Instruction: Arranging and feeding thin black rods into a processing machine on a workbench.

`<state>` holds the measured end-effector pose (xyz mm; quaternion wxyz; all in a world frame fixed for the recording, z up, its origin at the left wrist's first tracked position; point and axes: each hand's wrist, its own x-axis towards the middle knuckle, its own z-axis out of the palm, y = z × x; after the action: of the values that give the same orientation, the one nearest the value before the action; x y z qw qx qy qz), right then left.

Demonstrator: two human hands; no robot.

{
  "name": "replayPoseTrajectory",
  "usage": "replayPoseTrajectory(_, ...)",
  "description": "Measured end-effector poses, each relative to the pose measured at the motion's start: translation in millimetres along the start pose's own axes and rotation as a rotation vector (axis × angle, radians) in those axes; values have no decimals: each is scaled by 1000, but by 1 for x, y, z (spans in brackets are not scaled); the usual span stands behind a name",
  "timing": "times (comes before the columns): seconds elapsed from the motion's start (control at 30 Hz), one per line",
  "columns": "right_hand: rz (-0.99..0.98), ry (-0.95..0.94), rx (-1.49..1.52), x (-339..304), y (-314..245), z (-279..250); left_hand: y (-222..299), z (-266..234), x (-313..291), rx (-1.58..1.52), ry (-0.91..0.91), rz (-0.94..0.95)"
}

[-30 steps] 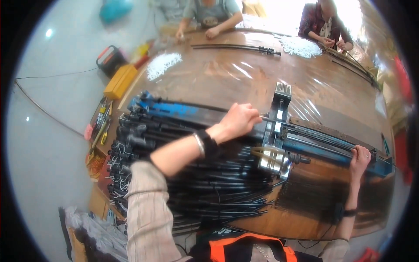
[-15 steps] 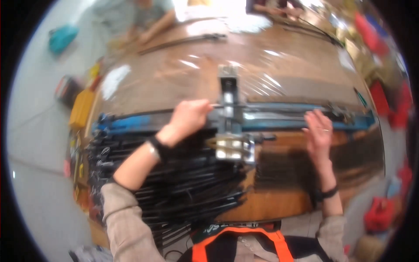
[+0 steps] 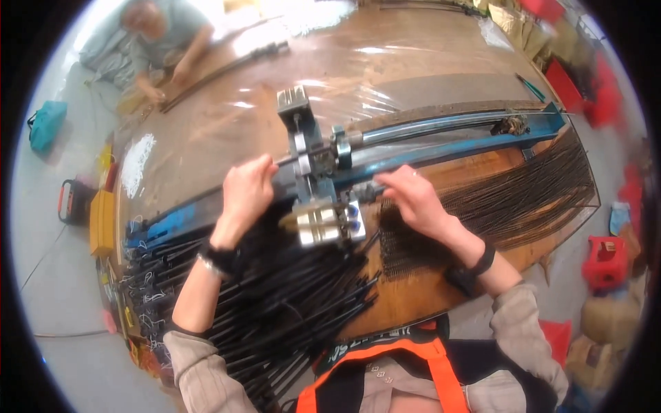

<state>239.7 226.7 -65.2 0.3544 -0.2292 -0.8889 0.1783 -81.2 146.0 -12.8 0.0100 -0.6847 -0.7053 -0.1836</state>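
Observation:
A metal clamping fixture (image 3: 303,148) stands across a long blue rail (image 3: 441,153) on the table. Just left of it, my left hand (image 3: 246,193) is closed on a thin dark rod (image 3: 286,162) that runs into the fixture. My right hand (image 3: 413,199) has its fingers curled at a grey cylindrical fitting (image 3: 365,191) on the fixture's right side. Whether the fingertips grip that fitting or something smaller is hidden. A silver block with brass-coloured parts (image 3: 320,226) forms the fixture's near end. Many black tubes (image 3: 282,289) lie below my left hand.
Thin brown rods (image 3: 509,196) lie in a wide bundle at the right. Across the table at far left sits a person (image 3: 162,48), hands by a long dark rod (image 3: 224,74). A yellow box (image 3: 102,224) stands beyond the left edge, a red stool (image 3: 606,261) at right.
My right hand has moved left and nearer, from above the rail to the fixture, and its fingers have curled. My left hand stays closed beside the fixture. The whole view has turned and shifted.

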Motion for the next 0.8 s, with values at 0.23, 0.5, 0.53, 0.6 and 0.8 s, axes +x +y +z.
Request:
replayPoseTrajectory(0.23, 294, -45, 513, 0, 9, 10, -8, 8, 2, 49, 160, 208)
replayPoseTrajectory(0.5, -187, -404, -107, -87, -61, -15, -106, -3, 1, 258, 263, 526)
replayPoseTrajectory(0.53, -197, -402, -106, -88, -62, -16, -97, -15, 7, 412, 361, 530)
replayPoseTrajectory(0.6, -258, -370, -137, -93, -46, -10, -84, -27, 8, 729, 534, 517)
replayPoseTrajectory(0.8, -400, -492, -80, -73, -27, -6, -4, -49, -85, 387, -112, 156)
